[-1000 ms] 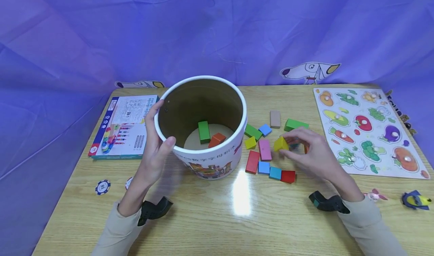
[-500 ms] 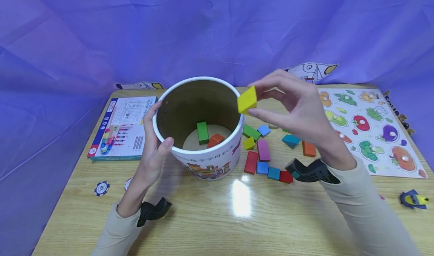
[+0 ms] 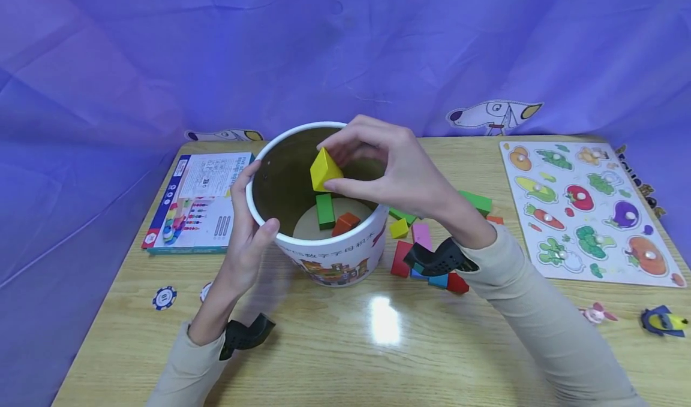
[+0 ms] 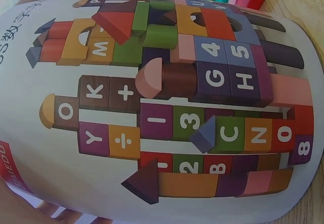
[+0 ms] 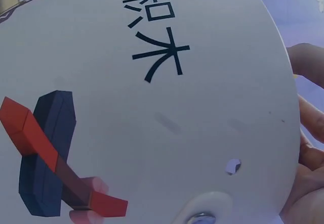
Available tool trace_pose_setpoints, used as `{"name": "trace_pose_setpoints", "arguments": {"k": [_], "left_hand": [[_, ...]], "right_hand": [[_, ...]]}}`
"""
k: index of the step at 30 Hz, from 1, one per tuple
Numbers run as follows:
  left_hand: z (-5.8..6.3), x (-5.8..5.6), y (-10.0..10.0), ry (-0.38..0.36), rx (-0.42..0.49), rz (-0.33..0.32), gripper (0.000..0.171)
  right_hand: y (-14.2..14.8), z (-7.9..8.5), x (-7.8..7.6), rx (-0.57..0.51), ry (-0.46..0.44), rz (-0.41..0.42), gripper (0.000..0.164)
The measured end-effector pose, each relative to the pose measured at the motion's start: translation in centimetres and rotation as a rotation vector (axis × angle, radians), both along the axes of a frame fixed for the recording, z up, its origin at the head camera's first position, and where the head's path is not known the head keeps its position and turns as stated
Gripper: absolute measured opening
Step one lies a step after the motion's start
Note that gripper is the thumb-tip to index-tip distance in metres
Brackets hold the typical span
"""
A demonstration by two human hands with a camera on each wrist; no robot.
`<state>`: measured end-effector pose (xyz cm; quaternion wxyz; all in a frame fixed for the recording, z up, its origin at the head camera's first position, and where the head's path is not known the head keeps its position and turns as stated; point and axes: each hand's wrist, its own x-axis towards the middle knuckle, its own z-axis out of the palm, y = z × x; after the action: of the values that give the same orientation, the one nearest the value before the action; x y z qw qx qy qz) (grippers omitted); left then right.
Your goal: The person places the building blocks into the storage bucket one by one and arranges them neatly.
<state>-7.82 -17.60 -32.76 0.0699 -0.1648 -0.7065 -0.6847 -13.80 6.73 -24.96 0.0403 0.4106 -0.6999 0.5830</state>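
A white bucket (image 3: pixel 302 248) printed with pictures of toy blocks stands on the table, its mouth tilted toward me. My left hand (image 3: pixel 244 245) grips its left rim, thumb on the near edge. Over the opening, my right hand (image 3: pixel 402 170) pinches a yellow triangular block (image 3: pixel 326 171) between thumb and fingers. Inside, on the bottom, lie a green block (image 3: pixel 325 211) and an orange block (image 3: pixel 345 222). The printed bucket wall (image 4: pixel 101 183) fills the left wrist view. In the right wrist view the wall (image 5: pixel 202 107) hides most of the right-hand fingers (image 5: pixel 311 118).
Right of the bucket lie several loose blocks, including a red block (image 3: pixel 400 259) and a yellow cube (image 3: pixel 399 228), partly under my right forearm. A vegetable puzzle board (image 3: pixel 588 209) lies farther right, small toy figures (image 3: pixel 663 321) below it. A flat box (image 3: pixel 197 203) is at left, near poker chips (image 3: pixel 164 298).
My right hand has picked the yellow triangular block up from the table and carried it left, over the bucket's mouth. The left hand has stayed on the rim.
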Motion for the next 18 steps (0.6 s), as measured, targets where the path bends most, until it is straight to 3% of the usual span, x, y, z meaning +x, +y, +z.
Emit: {"name": "trace_pose_setpoints", "arguments": {"k": [10,18], "left_hand": [[0.1,-0.1,0.2,0.034,0.013,-0.017,0.076],[-0.2,-0.2,0.1,0.042,0.010,-0.002,0.078]], "right_hand": [[1.0,-0.1,-0.3,0.004,-0.001,-0.006,0.033],[5.3,-0.3,0.6,-0.059,-0.021,-0.045,0.035]]}}
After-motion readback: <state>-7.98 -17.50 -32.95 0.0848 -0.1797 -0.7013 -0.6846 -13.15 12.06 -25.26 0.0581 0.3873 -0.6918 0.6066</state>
